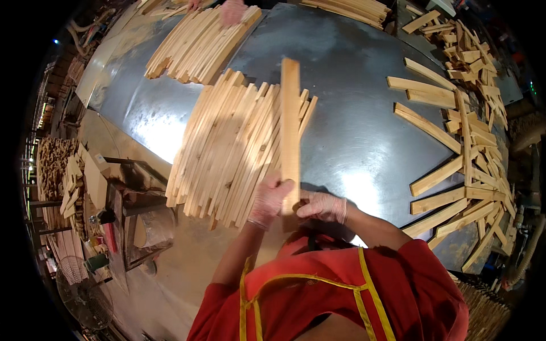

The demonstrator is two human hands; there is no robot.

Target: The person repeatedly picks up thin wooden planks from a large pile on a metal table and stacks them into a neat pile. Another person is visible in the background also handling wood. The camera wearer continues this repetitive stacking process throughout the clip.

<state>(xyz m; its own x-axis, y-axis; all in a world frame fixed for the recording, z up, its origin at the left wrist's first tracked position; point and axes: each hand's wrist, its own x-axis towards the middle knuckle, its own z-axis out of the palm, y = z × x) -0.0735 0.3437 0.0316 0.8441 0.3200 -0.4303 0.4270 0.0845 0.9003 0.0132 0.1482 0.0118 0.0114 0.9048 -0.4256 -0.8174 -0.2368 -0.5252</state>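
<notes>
The left grip (267, 199) is clenched around a pale wooden board (290, 119) close to its near end, thumb across the face, the other fingers mostly hidden behind the wood. The right grip (323, 207) has its fingers curled in and touches the board's right side near the same end; whether it pinches the wood or only steadies it, I cannot tell. The board points from the counter's (335, 125) near edge toward the far edge, in front of the right end of a row of strips (233, 148); both its ends are blurred, and how high it is above the counter is unclear. Those strips lie side by side, their near ends reaching past the counter's near edge, some of their right-hand pieces covered by the board. Farther along, toward the counter's far left corner, lies a second row of strips (193, 48), with another person's hand (232, 11) over its far end, blurred and cut off by the frame. A stack of boards (352, 10) at the far edge is also cropped. Along the right edge, loose boards (427, 128) fan inward from a tangled heap of offcuts (475, 62), whose lower pieces are hidden.
</notes>
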